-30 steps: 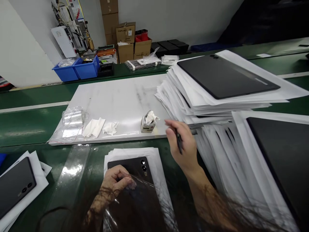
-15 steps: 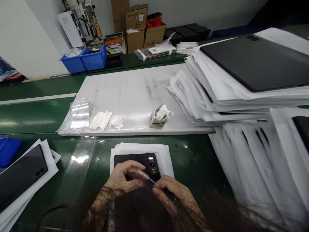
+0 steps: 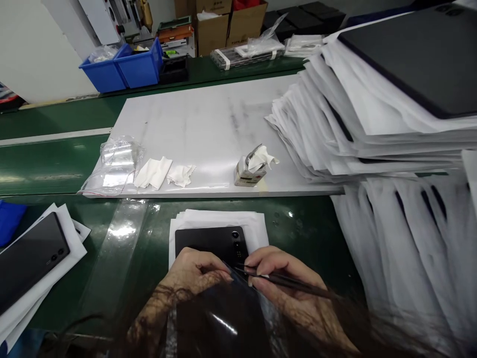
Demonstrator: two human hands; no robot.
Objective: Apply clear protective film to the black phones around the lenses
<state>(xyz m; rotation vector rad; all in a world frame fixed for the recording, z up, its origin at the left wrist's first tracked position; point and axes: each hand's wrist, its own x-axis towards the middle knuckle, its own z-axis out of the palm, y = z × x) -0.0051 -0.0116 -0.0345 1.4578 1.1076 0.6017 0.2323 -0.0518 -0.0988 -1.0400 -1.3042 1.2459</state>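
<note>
A black tablet (image 3: 208, 239) lies back side up on a stack of white paper sleeves (image 3: 223, 217), its camera lenses at the upper right corner. My left hand (image 3: 196, 273) is closed over the tablet, pinching the edge of a clear glossy film (image 3: 223, 318) that covers the tablet's lower part. In my right hand (image 3: 286, 281) are dark tweezers (image 3: 285, 280), with their tips at the film's edge close to my left fingertips. Hair in front of the camera hides my wrists and part of the tablet's near side.
Tall stacks of sleeved tablets (image 3: 372, 144) stand on the right. Another tablet (image 3: 33, 261) on white sleeves lies at left. On the white board (image 3: 201, 129) are crumpled wipes (image 3: 153, 173), a small box of wipes (image 3: 251, 171) and clear bags (image 3: 119, 164). Blue bins (image 3: 137, 67) stand behind.
My right hand has moved slightly right and up, and the tweezers now point toward the film. My left hand stays near the tablet's middle. The camera view has tilted down.
</note>
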